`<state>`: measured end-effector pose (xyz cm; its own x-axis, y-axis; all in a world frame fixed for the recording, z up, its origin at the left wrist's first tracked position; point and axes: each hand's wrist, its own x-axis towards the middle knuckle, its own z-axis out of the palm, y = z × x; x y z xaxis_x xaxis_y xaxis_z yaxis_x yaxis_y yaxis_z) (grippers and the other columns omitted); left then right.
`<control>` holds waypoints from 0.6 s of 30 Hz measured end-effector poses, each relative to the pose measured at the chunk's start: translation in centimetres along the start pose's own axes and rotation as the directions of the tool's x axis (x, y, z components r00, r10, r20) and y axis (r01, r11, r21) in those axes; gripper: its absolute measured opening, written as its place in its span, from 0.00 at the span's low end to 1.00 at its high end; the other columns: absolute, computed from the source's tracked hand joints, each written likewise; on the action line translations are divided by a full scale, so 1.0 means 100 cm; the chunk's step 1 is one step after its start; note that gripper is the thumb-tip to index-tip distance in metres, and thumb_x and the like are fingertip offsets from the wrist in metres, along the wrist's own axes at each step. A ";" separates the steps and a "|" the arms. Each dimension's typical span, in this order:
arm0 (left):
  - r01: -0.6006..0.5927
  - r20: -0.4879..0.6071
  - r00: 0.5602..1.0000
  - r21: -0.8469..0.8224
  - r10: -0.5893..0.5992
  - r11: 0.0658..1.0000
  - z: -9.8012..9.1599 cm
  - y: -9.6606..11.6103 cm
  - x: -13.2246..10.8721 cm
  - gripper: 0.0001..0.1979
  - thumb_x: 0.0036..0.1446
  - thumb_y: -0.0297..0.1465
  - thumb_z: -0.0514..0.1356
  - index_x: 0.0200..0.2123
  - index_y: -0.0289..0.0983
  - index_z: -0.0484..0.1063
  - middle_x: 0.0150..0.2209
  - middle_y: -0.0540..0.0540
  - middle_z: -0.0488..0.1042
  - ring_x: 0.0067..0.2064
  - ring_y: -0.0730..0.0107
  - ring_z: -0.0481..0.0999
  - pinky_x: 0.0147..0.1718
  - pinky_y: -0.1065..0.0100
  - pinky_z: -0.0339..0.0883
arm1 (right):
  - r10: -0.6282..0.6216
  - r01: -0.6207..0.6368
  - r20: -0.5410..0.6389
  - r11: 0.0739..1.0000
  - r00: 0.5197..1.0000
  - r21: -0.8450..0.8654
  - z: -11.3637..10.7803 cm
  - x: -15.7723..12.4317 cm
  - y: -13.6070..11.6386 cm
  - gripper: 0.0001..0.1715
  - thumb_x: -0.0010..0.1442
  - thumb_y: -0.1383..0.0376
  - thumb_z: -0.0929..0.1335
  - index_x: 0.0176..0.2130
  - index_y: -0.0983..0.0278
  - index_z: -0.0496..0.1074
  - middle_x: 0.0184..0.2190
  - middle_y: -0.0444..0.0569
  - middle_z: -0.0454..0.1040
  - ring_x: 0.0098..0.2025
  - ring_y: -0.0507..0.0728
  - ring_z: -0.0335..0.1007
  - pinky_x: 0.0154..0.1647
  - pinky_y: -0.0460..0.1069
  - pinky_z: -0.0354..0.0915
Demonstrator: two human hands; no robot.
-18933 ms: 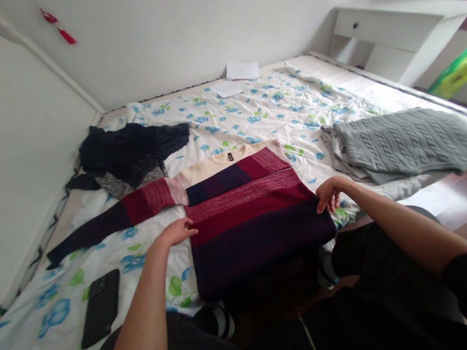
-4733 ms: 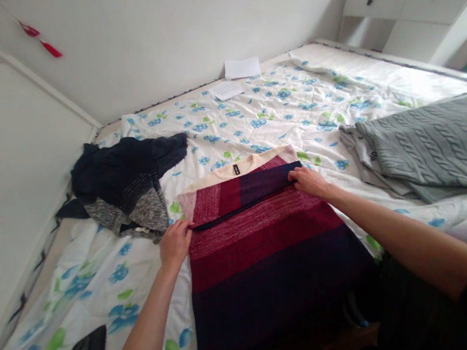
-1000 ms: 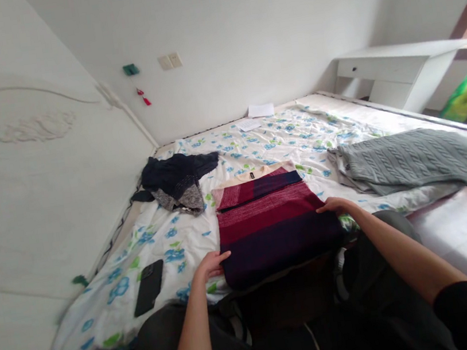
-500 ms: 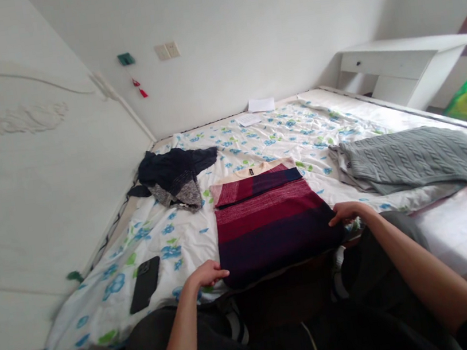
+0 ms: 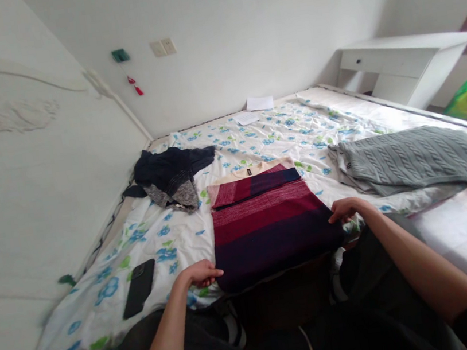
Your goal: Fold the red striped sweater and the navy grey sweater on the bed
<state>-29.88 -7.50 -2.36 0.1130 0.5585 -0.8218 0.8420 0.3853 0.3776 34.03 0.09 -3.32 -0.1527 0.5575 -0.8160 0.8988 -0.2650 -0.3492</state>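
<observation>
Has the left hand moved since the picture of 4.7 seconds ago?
Yes, toward the camera: the left hand went from beyond the smartphone to beside it, now pinching the striped sweater.

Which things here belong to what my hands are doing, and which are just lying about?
In hand:
striped sweater, edges held by left hand and right hand
floral sheet beneath it

Apparently lying about:
black phone
dark garment
gray knit garment
white papers
</observation>
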 end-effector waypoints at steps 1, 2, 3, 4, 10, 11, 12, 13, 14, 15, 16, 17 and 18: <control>0.022 0.012 1.000 -0.004 -0.022 1.000 -0.001 0.001 -0.001 0.46 0.23 0.77 0.75 0.18 0.40 0.68 0.16 0.49 0.64 0.20 0.73 0.59 0.22 0.68 0.49 | 0.015 -0.016 -0.006 0.998 1.000 -0.057 -0.001 0.002 0.002 0.36 0.58 0.38 0.83 0.26 0.63 0.73 0.20 0.45 0.71 0.22 0.52 0.64 0.26 0.46 0.61; 0.049 0.020 0.999 -0.010 -0.048 0.999 -0.001 0.003 -0.002 0.45 0.23 0.75 0.76 0.18 0.41 0.68 0.16 0.50 0.64 0.20 0.73 0.59 0.22 0.68 0.50 | 0.029 -0.031 -0.018 0.994 0.999 -0.108 -0.001 0.003 0.005 0.35 0.60 0.39 0.82 0.26 0.63 0.74 0.19 0.45 0.70 0.22 0.52 0.64 0.25 0.47 0.61; 0.070 0.024 0.997 -0.019 -0.069 0.997 -0.001 0.004 -0.003 0.44 0.25 0.73 0.78 0.19 0.41 0.67 0.15 0.50 0.64 0.19 0.73 0.59 0.22 0.68 0.50 | 0.035 -0.039 -0.033 0.990 0.999 -0.134 0.000 0.005 0.007 0.35 0.61 0.39 0.81 0.26 0.64 0.74 0.19 0.45 0.70 0.21 0.52 0.63 0.25 0.47 0.60; 0.075 0.024 0.997 -0.032 -0.075 0.997 -0.001 0.005 -0.005 0.44 0.26 0.72 0.79 0.19 0.41 0.67 0.15 0.49 0.64 0.19 0.72 0.59 0.22 0.68 0.51 | 0.033 -0.039 -0.044 0.991 0.998 -0.130 0.000 0.007 0.008 0.35 0.61 0.39 0.82 0.26 0.64 0.74 0.18 0.45 0.69 0.21 0.52 0.63 0.25 0.47 0.60; 0.001 0.003 1.000 -0.193 -0.001 0.981 -0.007 0.004 -0.018 0.39 0.30 0.67 0.81 0.22 0.38 0.76 0.24 0.39 0.80 0.22 0.67 0.68 0.24 0.66 0.58 | -0.008 0.012 -0.026 0.985 1.000 0.171 -0.008 0.013 0.011 0.35 0.58 0.40 0.85 0.27 0.63 0.74 0.22 0.47 0.74 0.21 0.50 0.64 0.23 0.45 0.60; 0.000 -0.010 1.000 -0.235 -0.002 0.972 -0.010 0.005 -0.019 0.39 0.31 0.66 0.82 0.23 0.38 0.77 0.26 0.38 0.81 0.23 0.66 0.71 0.25 0.66 0.61 | -0.034 0.039 -0.026 0.975 0.999 0.218 -0.013 0.014 0.013 0.34 0.60 0.41 0.84 0.28 0.64 0.75 0.24 0.48 0.77 0.22 0.50 0.67 0.24 0.44 0.61; -0.007 -0.031 1.000 -0.278 -0.002 0.961 -0.013 0.006 -0.020 0.38 0.33 0.65 0.82 0.24 0.38 0.78 0.27 0.38 0.83 0.25 0.64 0.74 0.27 0.65 0.65 | -0.064 0.069 -0.026 0.962 0.998 0.262 -0.018 0.015 0.015 0.33 0.61 0.42 0.84 0.29 0.64 0.76 0.26 0.50 0.79 0.24 0.50 0.69 0.25 0.44 0.63; -0.029 -0.070 0.998 -0.321 0.007 0.947 -0.016 0.008 -0.020 0.36 0.34 0.63 0.83 0.25 0.38 0.79 0.28 0.39 0.83 0.27 0.62 0.77 0.29 0.65 0.68 | -0.092 0.096 -0.029 0.948 0.995 0.305 -0.023 0.016 0.017 0.31 0.63 0.44 0.84 0.30 0.65 0.77 0.28 0.51 0.81 0.25 0.51 0.72 0.26 0.43 0.66; -0.072 -0.127 0.992 -0.368 0.027 0.927 -0.019 0.012 -0.020 0.35 0.35 0.61 0.83 0.26 0.38 0.80 0.29 0.40 0.84 0.29 0.61 0.79 0.32 0.65 0.70 | -0.108 0.114 -0.036 0.931 0.994 0.346 -0.029 0.017 0.019 0.28 0.65 0.46 0.83 0.32 0.66 0.79 0.31 0.53 0.83 0.28 0.51 0.75 0.28 0.43 0.69; -0.132 -0.200 0.978 -0.417 0.051 0.899 -0.022 0.016 -0.018 0.33 0.36 0.59 0.84 0.28 0.37 0.81 0.30 0.40 0.85 0.32 0.61 0.81 0.35 0.64 0.73 | -0.115 0.125 -0.049 0.912 0.992 0.390 -0.034 0.019 0.019 0.26 0.66 0.48 0.83 0.34 0.66 0.81 0.34 0.55 0.85 0.30 0.52 0.78 0.30 0.44 0.71; -0.196 -0.278 0.958 -0.463 0.069 0.864 -0.025 0.022 -0.015 0.32 0.37 0.57 0.84 0.31 0.37 0.81 0.32 0.41 0.85 0.34 0.61 0.82 0.38 0.64 0.75 | -0.112 0.130 -0.066 0.889 0.991 0.439 -0.039 0.021 0.019 0.22 0.68 0.51 0.82 0.37 0.67 0.83 0.37 0.56 0.86 0.32 0.53 0.81 0.33 0.44 0.74; -0.251 -0.349 0.934 -0.502 0.072 0.828 -0.027 0.028 -0.012 0.32 0.37 0.55 0.84 0.33 0.37 0.82 0.33 0.41 0.86 0.36 0.61 0.83 0.41 0.64 0.76 | -0.104 0.134 -0.088 0.861 0.991 0.490 -0.044 0.024 0.017 0.19 0.70 0.53 0.82 0.39 0.67 0.83 0.39 0.57 0.87 0.34 0.54 0.82 0.35 0.44 0.76; -0.289 -0.405 0.912 -0.531 0.061 0.797 -0.029 0.034 -0.007 0.32 0.37 0.54 0.85 0.35 0.37 0.82 0.34 0.42 0.86 0.37 0.61 0.83 0.43 0.64 0.77 | -0.095 0.140 -0.112 0.831 0.989 0.539 -0.048 0.028 0.014 0.17 0.71 0.56 0.81 0.41 0.67 0.84 0.41 0.58 0.88 0.36 0.54 0.84 0.37 0.44 0.78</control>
<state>-28.67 -4.44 0.73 -0.0587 0.8305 -0.5540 0.3585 0.5355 0.7647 36.79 5.02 -3.88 -0.1900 0.6647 -0.7226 0.5039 -0.5656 -0.6528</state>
